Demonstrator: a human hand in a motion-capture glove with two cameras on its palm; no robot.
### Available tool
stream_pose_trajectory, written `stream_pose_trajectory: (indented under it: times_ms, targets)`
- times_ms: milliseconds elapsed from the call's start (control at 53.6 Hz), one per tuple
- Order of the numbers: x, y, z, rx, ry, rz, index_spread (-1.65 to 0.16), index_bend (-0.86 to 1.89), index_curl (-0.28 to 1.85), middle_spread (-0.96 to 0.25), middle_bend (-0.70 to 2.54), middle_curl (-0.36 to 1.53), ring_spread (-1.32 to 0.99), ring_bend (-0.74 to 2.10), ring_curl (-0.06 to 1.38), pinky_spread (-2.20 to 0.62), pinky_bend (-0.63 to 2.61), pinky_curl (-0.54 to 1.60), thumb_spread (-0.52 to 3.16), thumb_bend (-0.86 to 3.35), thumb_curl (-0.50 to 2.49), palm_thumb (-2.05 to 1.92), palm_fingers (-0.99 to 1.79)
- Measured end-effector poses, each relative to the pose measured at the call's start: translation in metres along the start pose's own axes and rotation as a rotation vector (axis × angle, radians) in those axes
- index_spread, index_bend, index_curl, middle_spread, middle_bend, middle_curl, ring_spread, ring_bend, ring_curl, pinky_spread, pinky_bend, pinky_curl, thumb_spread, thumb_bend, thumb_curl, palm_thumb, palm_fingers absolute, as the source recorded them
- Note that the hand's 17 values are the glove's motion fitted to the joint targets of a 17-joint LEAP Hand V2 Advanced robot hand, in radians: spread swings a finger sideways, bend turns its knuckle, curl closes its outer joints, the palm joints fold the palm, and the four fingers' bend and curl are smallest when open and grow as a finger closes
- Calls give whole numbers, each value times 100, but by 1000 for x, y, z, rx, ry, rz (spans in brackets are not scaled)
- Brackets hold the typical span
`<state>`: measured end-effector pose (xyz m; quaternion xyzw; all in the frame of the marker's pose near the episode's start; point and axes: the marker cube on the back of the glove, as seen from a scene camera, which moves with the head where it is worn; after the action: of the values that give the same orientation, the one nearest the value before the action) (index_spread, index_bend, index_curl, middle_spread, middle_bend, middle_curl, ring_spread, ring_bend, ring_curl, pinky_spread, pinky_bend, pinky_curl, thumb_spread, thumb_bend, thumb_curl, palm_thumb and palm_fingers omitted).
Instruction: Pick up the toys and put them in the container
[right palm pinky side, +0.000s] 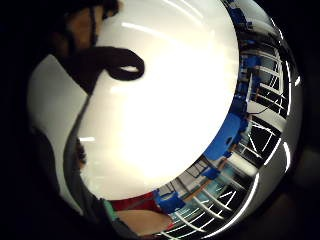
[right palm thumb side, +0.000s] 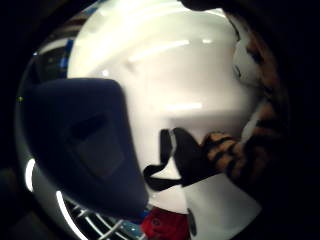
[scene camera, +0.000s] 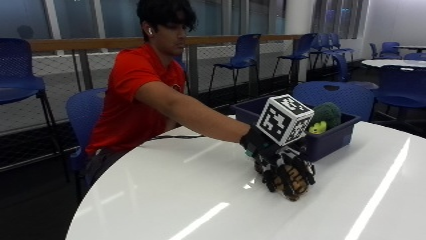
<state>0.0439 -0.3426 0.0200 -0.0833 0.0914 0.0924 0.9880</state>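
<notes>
- One toy (scene camera: 295, 181), striped orange and black, sits in our right hand (scene camera: 283, 167) just above or on the white table (scene camera: 200, 200); we cannot tell if it has cleared the surface.
- We see the gloved fingers (scene camera: 274, 176) curled round it from above, wrapping the toy rather than pinching it.
- From the thumb-side palm view we catch the same striped plush (right palm thumb side: 255, 150) close against the palm, with the blue bin (right palm thumb side: 80, 145) beside it.
- We note the bin (scene camera: 333, 140) stands on the table just behind the hand, toward the far edge.
- One green toy (scene camera: 324, 118) already lies in the bin, showing above its rim.
- We judge the step in hand to be the pick-up of the striped toy, with the grasp made and the carry not yet begun.
- Next, we reckon, the hand must lift enough to clear the bin's near wall, move across over the opening, then let go beside the green toy.
</notes>
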Motion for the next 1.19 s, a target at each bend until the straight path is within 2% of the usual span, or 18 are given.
stream_pose_trajectory:
  times_ms: [93, 168, 224, 280, 317, 448, 485, 504, 765, 1194]
  targets:
    - [7, 1, -1, 1, 7, 20, -38, 24, 27, -4, 9, 16, 5, 45, 29, -6, 124, 34, 123, 7, 31, 20, 8]
    - [13, 2, 1, 61, 19, 34, -39, 31, 30, -7, 10, 15, -2, 54, 31, -14, 121, 33, 128, 10, 34, 27, 19]
    - [16, 2, 2, 117, 31, 34, -39, 34, 32, -14, 17, 16, -12, 63, 33, -23, 121, 32, 132, 19, 38, 41, 43]
    - [21, 5, 3, 168, 30, 29, -39, 32, 32, -19, 19, 18, -21, 65, 33, -30, 122, 31, 133, 22, 42, 49, 55]
    - [24, 7, 4, 193, 34, 23, -39, 33, 34, -24, 26, 20, -27, 70, 35, -35, 117, 31, 128, 24, 45, 55, 67]
    - [30, 20, 2, 199, 63, -4, -40, 35, 39, -34, 37, 26, -41, 70, 37, -43, 110, 30, 108, 22, 53, 64, 86]
    - [31, 25, 1, 193, 45, -13, -40, 33, 39, -36, 35, 27, -43, 68, 36, -44, 110, 31, 105, 21, 55, 64, 79]
    - [31, 28, 0, 188, 31, -19, -40, 36, 42, -37, 40, 29, -44, 72, 39, -44, 107, 31, 102, 21, 56, 66, 90]
    - [30, 110, -34, 256, 23, -164, -42, 29, 49, -45, 39, 34, -49, 76, 41, -48, 99, 32, 82, 14, 67, 67, 96]
    - [16, 200, -100, 402, 24, -230, -46, 18, 64, -50, 28, 41, -49, 72, 42, -49, 96, 34, 76, 6, 79, 66, 95]
